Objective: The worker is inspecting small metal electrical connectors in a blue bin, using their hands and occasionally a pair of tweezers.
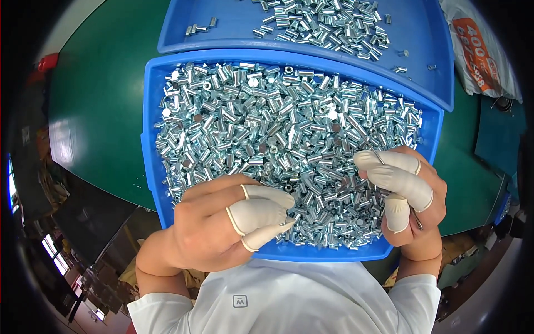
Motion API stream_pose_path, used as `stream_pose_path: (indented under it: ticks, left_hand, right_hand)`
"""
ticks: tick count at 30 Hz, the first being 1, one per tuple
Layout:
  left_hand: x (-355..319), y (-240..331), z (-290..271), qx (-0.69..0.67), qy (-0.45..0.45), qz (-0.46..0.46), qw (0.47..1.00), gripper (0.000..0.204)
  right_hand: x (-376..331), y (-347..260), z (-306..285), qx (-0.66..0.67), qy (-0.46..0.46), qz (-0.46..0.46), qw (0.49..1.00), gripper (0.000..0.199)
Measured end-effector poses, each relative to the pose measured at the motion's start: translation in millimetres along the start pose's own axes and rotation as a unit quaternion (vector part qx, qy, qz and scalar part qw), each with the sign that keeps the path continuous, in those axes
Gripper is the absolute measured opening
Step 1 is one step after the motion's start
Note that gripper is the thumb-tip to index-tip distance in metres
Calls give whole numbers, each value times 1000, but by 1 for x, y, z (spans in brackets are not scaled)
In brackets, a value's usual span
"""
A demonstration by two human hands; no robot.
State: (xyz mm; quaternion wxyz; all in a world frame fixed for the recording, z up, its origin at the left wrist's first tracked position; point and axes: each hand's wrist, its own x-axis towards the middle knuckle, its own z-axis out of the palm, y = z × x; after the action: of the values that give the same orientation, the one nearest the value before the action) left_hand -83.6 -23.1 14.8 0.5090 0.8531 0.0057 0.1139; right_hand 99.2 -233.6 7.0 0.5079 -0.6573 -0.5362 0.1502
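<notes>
A blue plastic tray (146, 131) holds a great heap of small shiny hex-shaped metal sleeves (267, 125). Over the heap's near left part is my left hand (225, 217), with white finger cots on its thumb and fingers. Its fingertips are pinched together; a small glint shows between them, too little to name. At the tray's right side, my right hand (409, 192) also wears white finger cots and is curled round a thin metal rod (417, 219). The rod passes behind the cotted fingers, its upper end showing above them; whether it is a pick or one leg of tweezers is unclear.
Beyond stands a second blue tray (222, 44) with a looser pile of the same sleeves. Both trays rest on a green tabletop (105, 106). A white sack (464, 55) with orange print lies at the far right. A small red object (48, 62) sits at the far left edge.
</notes>
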Motion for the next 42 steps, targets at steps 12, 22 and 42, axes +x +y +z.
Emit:
stream_pose_path:
  ticks: [12,22,42]
  left_hand:
    - [0,-2,-2,-12,3,3,1000,33]
    - [-1,-2,-9,-16,8,25,1000,28]
    - [123,-67,-52,203,71,-41,976,26]
  right_hand:
    - [-1,3,3,5,0,-6,1000,20]
    - [1,-1,-1,-24,-11,-17,1000,23]
    - [-107,23,-56,-331,189,197,903,30]
